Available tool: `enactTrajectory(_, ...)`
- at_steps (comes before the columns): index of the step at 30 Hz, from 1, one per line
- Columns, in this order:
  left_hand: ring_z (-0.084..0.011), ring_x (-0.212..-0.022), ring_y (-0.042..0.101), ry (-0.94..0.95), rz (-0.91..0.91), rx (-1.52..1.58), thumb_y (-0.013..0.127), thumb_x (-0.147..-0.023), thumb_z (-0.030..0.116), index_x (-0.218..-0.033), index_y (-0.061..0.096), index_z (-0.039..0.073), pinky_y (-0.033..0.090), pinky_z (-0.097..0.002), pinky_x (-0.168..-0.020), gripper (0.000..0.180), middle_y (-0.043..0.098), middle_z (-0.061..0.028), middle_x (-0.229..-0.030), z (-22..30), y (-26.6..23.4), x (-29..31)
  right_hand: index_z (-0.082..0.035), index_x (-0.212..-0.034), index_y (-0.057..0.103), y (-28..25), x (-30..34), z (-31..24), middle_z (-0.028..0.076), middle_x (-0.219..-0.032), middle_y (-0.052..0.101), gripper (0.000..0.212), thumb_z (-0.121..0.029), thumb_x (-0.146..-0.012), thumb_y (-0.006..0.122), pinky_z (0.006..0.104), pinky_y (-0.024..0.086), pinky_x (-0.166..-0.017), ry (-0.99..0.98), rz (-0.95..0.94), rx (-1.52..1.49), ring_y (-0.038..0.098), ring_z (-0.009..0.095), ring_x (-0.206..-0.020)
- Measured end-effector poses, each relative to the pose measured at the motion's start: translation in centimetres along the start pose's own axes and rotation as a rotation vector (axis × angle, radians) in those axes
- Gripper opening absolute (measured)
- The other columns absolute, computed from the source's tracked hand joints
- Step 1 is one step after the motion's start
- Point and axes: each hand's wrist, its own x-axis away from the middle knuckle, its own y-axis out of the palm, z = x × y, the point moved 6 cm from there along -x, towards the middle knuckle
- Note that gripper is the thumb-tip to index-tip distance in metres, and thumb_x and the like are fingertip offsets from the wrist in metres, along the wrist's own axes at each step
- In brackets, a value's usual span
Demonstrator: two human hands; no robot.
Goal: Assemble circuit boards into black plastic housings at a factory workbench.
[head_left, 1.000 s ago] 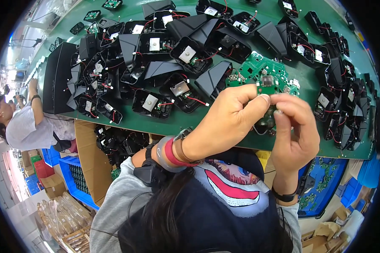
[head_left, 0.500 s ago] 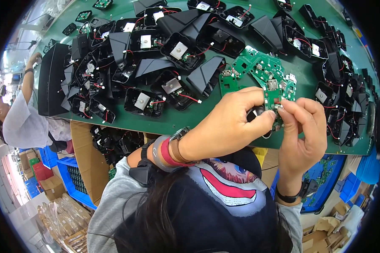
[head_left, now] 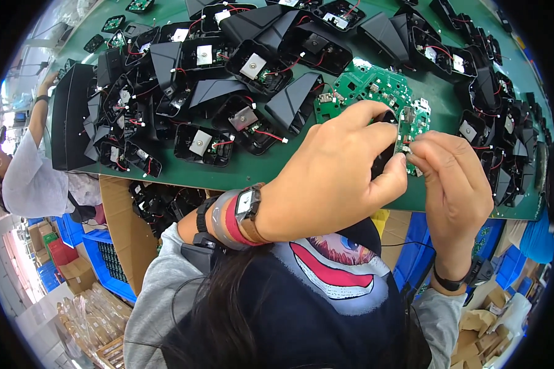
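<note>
My left hand [head_left: 332, 178] is raised over the near edge of the green table [head_left: 258, 172], fingers curled around a black plastic part [head_left: 383, 157] and the edge of a small green circuit board [head_left: 407, 130]. My right hand [head_left: 452, 184] meets it from the right, its fingertips pinching the same board's lower edge. The two hands touch at the board. More green circuit boards [head_left: 366, 86] lie flat on the table just behind the hands.
Several open black housings [head_left: 255, 67] with red wires and silver squares cover the table. A large black box [head_left: 68, 117] stands at the left. A cardboard box [head_left: 123, 227] of black parts and blue crates [head_left: 108, 264] sit below. Another person [head_left: 28, 178] works at far left.
Both hands stay joined on the small board, which now stands more on edge between my fingertips. The view has shifted so the hands sit lower and further right.
</note>
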Motion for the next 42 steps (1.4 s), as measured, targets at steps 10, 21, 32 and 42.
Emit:
enactTrajectory(10, -0.0329, -0.078, 0.061, -0.060, -0.157, -0.235, 0.061, -0.074, 0.012, -0.093, 0.062, 0.001, 0.052, -0.0371, -0.067, 0.022, 0.058, -0.0191, -0.106, 0.6, 0.7, 0.2, 0.007, -0.093, 0.059, 0.9, -0.6, -2.4, 0.017, -0.091, 0.060, 0.030, -0.005, -0.065, 0.059, 0.0363, 0.051, -0.072, -0.207, -0.378, 0.363, 0.060, 0.029, -0.083)
enactTrajectory(21, -0.0275, -0.079, 0.054, 0.096, -0.065, 0.381, 0.068, -0.067, 0.017, -0.088, 0.058, -0.003, 0.044, -0.0352, -0.064, 0.030, 0.057, -0.0157, -0.084, 0.9, -0.8, 0.1, 0.003, -0.089, 0.063, 0.5, -0.8, 0.9, 0.008, -0.090, 0.054, 0.013, 0.007, -0.076, 0.063, 0.0213, 0.042, -0.061, 0.433, -0.196, -0.578, 0.053, 0.012, -0.073)
enactTrajectory(32, -0.0366, -0.070, 0.058, 0.106, 0.062, 0.127, 0.065, -0.068, 0.013, -0.083, 0.054, -0.009, 0.049, -0.0389, -0.063, 0.029, 0.054, -0.0248, -0.092, 0.8, -0.8, 0.5, 0.005, -0.085, 0.058, -0.2, -2.0, -1.6, 0.010, -0.093, 0.051, 0.012, 0.009, -0.075, 0.062, 0.0227, 0.046, -0.064, -0.002, -0.135, 0.028, 0.055, 0.016, -0.079)
enactTrajectory(42, -0.0363, -0.069, 0.061, 0.031, -0.051, -0.124, 0.063, -0.070, 0.012, -0.089, 0.054, -0.007, 0.052, -0.0404, -0.060, 0.029, 0.050, -0.0264, -0.106, 1.7, -0.2, 0.7, 0.006, -0.087, 0.057, 0.3, -2.0, -2.7, 0.014, -0.089, 0.054, 0.020, 0.011, -0.069, 0.062, 0.0282, 0.050, -0.064, -0.095, -0.327, 0.286, 0.058, 0.025, -0.077)
